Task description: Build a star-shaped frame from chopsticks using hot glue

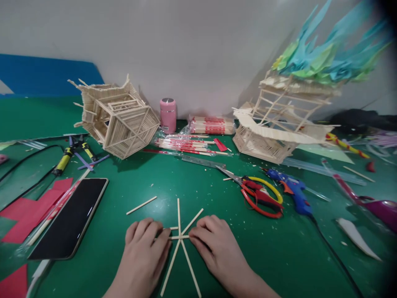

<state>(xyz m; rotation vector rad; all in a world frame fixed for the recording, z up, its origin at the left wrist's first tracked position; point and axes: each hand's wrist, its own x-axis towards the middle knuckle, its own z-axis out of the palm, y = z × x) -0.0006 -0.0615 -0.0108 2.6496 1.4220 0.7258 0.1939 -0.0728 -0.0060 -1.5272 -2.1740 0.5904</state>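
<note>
Right hand (214, 242) has thumb and index closed on the right end of the crosswise stick (174, 238), a narrow pinch; left hand (144, 248) bunches over that stick's other end, fingers close together, but contact is hidden, so can't tell pinch from press. Crosswise stick lies between the two grips, part of a star of thin sticks (179, 215) meeting at one hub: one arm up, one angled up toward the right hand, two splayed down between the wrists. Short stick (174, 228) pokes out beside left fingertips, just above the crosswise one; loose stick (141, 205) sits beyond the left knuckles, apart from the star. Step in hand looks like lining up the crosswise stick at the hub. Next move likely calls for light fingers and a steady centre, since a nudge could skew the other arms; can't tell if the hub is glued. Scissors (248, 185) lie beyond the right hand, glue gun (294, 192) farther right, phone (70, 219) left of the left hand.
</note>
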